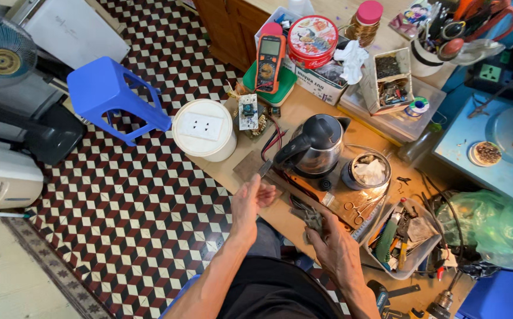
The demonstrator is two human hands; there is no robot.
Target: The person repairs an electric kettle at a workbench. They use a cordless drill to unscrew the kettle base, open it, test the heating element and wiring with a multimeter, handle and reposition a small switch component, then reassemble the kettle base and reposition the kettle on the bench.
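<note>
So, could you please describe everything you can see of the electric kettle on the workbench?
The shiny steel electric kettle with black handle, lid and spout stands upright on its dark base on the wooden workbench, lid closed, handle towards the person. Red and black wires run beside it. Neither hand touches it.

A floor (144, 195) of red, black and white cube-pattern tiles lay beneath a blue stool (114, 94), a fan (2, 53), a wooden cabinet (227, 26) and a cluttered workbench (303, 112).
</note>
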